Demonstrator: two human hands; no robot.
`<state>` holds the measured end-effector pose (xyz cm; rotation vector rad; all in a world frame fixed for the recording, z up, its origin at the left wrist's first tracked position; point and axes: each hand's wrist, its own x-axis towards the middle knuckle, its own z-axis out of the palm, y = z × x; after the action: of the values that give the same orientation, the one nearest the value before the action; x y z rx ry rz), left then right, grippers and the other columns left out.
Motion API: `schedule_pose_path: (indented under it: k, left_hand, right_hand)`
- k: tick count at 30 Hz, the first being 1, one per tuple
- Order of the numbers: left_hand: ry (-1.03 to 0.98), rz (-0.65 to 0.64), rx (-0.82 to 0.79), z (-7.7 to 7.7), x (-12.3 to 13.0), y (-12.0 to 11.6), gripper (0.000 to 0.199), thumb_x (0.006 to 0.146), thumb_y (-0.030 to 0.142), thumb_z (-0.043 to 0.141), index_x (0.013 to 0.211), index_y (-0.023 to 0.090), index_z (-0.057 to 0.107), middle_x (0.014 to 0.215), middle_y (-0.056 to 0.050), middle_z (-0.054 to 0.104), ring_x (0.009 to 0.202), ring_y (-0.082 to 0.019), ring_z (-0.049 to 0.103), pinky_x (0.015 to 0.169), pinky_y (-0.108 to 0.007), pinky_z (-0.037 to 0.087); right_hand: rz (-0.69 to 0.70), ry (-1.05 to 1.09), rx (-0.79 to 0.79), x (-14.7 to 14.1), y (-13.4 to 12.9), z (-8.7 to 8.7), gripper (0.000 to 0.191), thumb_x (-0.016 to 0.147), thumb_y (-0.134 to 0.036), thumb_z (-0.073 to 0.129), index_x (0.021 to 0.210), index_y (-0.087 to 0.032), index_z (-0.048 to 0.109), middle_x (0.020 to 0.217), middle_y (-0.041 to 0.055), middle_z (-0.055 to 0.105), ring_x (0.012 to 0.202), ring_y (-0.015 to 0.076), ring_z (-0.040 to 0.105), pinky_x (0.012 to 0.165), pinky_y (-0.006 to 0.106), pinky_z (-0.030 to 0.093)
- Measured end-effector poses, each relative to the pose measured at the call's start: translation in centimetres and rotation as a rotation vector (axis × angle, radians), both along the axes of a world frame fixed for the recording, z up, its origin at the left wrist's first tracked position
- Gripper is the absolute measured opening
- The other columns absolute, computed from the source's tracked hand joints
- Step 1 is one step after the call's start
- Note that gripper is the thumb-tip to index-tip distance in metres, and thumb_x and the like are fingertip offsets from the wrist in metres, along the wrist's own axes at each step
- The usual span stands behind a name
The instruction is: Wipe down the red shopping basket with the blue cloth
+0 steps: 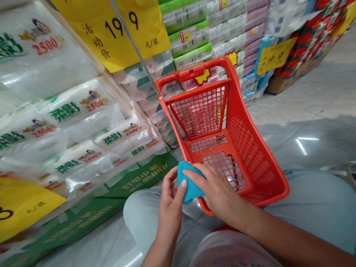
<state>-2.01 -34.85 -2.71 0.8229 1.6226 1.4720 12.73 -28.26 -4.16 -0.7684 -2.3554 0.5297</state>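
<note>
A folded blue cloth (191, 191) with a fine mesh-like texture is held up between my two hands, over the near left rim of the red shopping basket (267, 159). My left hand (172, 193) grips its left side, the thumb pressed on the front. From the right, my right hand (215, 185) has its fingers closed across the cloth's top and right edge. Part of the cloth is hidden under the fingers. Through the basket's grid floor and walls the surroundings show.
Plastic-wrapped tissue packs (75, 107) are stacked at left above a green base panel (144, 176). A large yellow price sign (116, 33) hangs by a thin metal rod (133, 40). More packs (189, 33) line the back. Grey tiled floor (314, 115) lies at right.
</note>
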Motion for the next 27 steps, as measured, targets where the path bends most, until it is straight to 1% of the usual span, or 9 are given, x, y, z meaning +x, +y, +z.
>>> schedule_pose_path:
  k: [3,6,9,12,15,19,22,25,27]
  left_hand:
    - [0.062,0.001,0.014,-0.5,0.1,-0.2,0.047,0.086,0.050,0.069,0.127,0.028,0.059,0.133,-0.005,0.062,0.123,-0.023,0.059,0.105,-0.037,0.049]
    - [0.053,0.024,-0.010,-1.4,0.1,0.2,0.049,0.088,0.056,0.063,0.129,0.028,0.057,0.134,-0.006,0.061,0.122,-0.023,0.058,0.105,-0.037,0.048]
    - [0.026,0.100,-0.005,-2.1,-0.7,1.9,0.054,0.088,0.059,0.061,0.131,0.027,0.055,0.134,-0.007,0.060,0.121,-0.023,0.059,0.100,-0.036,0.051]
    - [0.078,0.099,0.061,-2.5,-1.9,3.5,0.054,0.086,0.057,0.064,0.129,0.025,0.057,0.131,-0.008,0.061,0.121,-0.022,0.058,0.101,-0.034,0.049]
    - [0.122,0.048,0.090,-2.9,-2.6,4.5,0.052,0.086,0.056,0.066,0.126,0.024,0.058,0.127,-0.008,0.063,0.112,-0.021,0.061,0.097,-0.033,0.050]
    - [0.144,0.073,0.176,-3.5,-3.1,6.4,0.044,0.093,0.056,0.055,0.123,0.024,0.060,0.123,-0.007,0.064,0.114,-0.022,0.059,0.101,-0.036,0.048]
    - [0.161,0.145,0.246,-4.3,-4.2,9.2,0.043,0.097,0.056,0.047,0.120,0.023,0.062,0.120,-0.006,0.065,0.113,-0.022,0.060,0.100,-0.036,0.048]
    - [0.190,0.108,0.243,-5.6,-6.3,12.6,0.043,0.098,0.054,0.043,0.118,0.022,0.062,0.112,-0.007,0.066,0.103,-0.020,0.063,0.094,-0.036,0.051]
    - [0.215,0.082,0.222,-7.1,-7.6,14.6,0.040,0.098,0.051,0.044,0.119,0.021,0.061,0.114,-0.008,0.065,0.104,-0.020,0.063,0.096,-0.036,0.050]
  right_hand:
    - [0.026,-0.073,-0.015,0.7,0.4,0.4,0.056,0.092,-0.008,0.051,0.146,-0.025,0.046,0.139,0.0135,0.051,0.124,0.0260,0.053,0.099,0.045,0.053]
    - [0.096,-0.229,-0.004,-0.1,2.7,2.1,0.046,0.096,-0.013,0.050,0.140,-0.025,0.053,0.125,0.0130,0.059,0.110,0.0257,0.059,0.090,0.043,0.055]
    - [0.127,-0.353,0.000,-1.5,5.1,3.8,0.040,0.098,-0.017,0.049,0.137,-0.024,0.056,0.117,0.0117,0.061,0.105,0.0250,0.058,0.088,0.042,0.052]
    - [0.152,-0.401,0.029,-1.9,5.7,4.4,0.040,0.097,-0.014,0.049,0.136,-0.022,0.056,0.116,0.0116,0.061,0.104,0.0237,0.057,0.087,0.039,0.051]
    - [0.223,-0.405,0.086,-1.8,5.7,4.0,0.038,0.095,-0.010,0.048,0.130,-0.021,0.059,0.113,0.0111,0.061,0.100,0.0225,0.058,0.084,0.037,0.050]
    - [0.200,-0.370,0.102,-3.4,8.4,3.5,0.038,0.090,-0.007,0.050,0.123,-0.021,0.062,0.108,0.0095,0.061,0.099,0.0223,0.059,0.081,0.035,0.051]
    - [0.113,-0.332,0.024,-4.5,9.8,2.6,0.057,0.081,-0.003,0.054,0.134,-0.022,0.056,0.117,0.0097,0.060,0.105,0.0224,0.060,0.088,0.037,0.052]
    - [0.084,-0.307,-0.036,-3.8,9.1,1.2,0.070,0.074,-0.004,0.056,0.140,-0.024,0.052,0.123,0.0089,0.060,0.106,0.0215,0.061,0.091,0.037,0.053]
    - [0.098,-0.324,0.016,-3.3,8.9,0.8,0.072,0.071,-0.006,0.058,0.140,-0.024,0.053,0.124,0.0093,0.061,0.106,0.0229,0.062,0.091,0.039,0.054]
